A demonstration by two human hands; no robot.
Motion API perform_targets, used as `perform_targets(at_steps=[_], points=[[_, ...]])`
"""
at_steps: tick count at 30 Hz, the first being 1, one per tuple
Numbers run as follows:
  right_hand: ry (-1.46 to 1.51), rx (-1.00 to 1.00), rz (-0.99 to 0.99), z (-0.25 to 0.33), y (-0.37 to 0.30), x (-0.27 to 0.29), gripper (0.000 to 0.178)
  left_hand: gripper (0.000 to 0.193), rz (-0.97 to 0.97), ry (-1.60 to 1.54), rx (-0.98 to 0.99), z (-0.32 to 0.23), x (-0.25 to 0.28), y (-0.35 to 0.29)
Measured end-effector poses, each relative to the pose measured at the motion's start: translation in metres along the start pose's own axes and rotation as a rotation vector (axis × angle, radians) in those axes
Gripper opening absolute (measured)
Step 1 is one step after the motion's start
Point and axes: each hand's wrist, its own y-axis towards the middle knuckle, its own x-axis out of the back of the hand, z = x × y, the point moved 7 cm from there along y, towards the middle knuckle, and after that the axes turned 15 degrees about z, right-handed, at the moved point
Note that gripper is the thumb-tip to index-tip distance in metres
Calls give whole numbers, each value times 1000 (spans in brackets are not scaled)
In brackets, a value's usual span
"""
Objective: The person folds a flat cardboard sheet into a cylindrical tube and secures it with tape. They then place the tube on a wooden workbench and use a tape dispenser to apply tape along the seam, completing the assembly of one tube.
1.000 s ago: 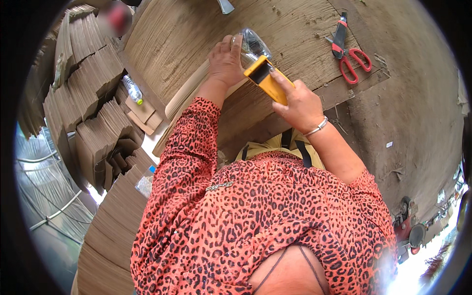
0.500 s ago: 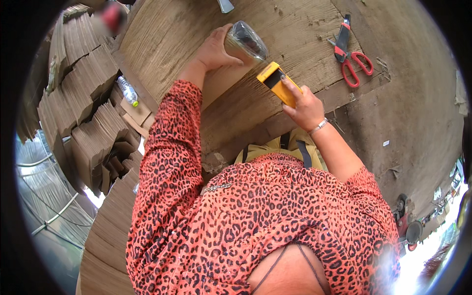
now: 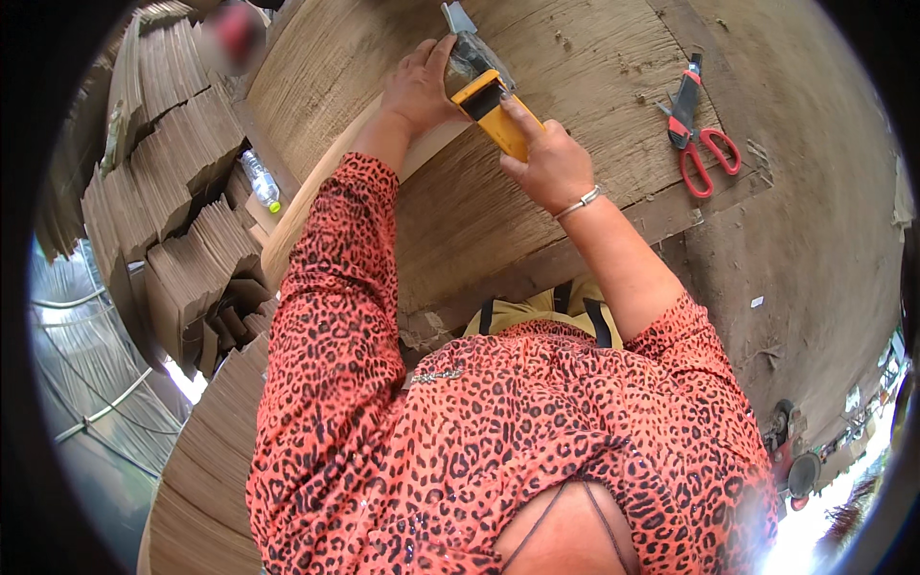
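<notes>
My left hand [image 3: 419, 88] is wrapped over the far end of a long pale-brown bundle [image 3: 337, 158], whose end is covered in clear plastic [image 3: 471, 56]. In my right hand [image 3: 561, 163] is a yellow handheld tool [image 3: 501, 115] with a black panel at its front; what kind it is I cannot tell. My index finger lies along its top. The tool's front end is up against the plastic-covered end, close to my left fingers. Their contact point is hidden beneath the tool.
Red-handled scissors [image 3: 700, 134] lie on the wooden table [image 3: 565, 57] to the right. A grey metal piece [image 3: 458, 17] is at the far edge. Stacked cardboard [image 3: 182, 125] and a plastic bottle [image 3: 259, 180] are on the left.
My right hand has brought the yellow tool left and away from me, onto the plastic-covered end. My left hand has shifted slightly and the bundle has turned beneath it.
</notes>
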Motion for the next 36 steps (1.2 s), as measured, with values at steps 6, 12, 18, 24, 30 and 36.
perform_targets(at_steps=[6,12,18,24,30,36], points=[[-25,25,-11,-11,-55,-5,78,117,1,-56,-99,17,-3,13],[-12,25,-9,-23,-87,-9,84,121,33,-141,-186,26,2,25],[-51,-86,66,-47,-91,-20,83,118,221,-349,-287,23,13,37],[-120,-204,225,-48,-48,-14,77,116,347,-454,-296,42,1,62],[-114,-289,430,-34,30,1,63,109,462,-609,-373,35,2,82],[-94,-329,520,-29,53,5,63,108,502,-783,-363,32,-2,90]])
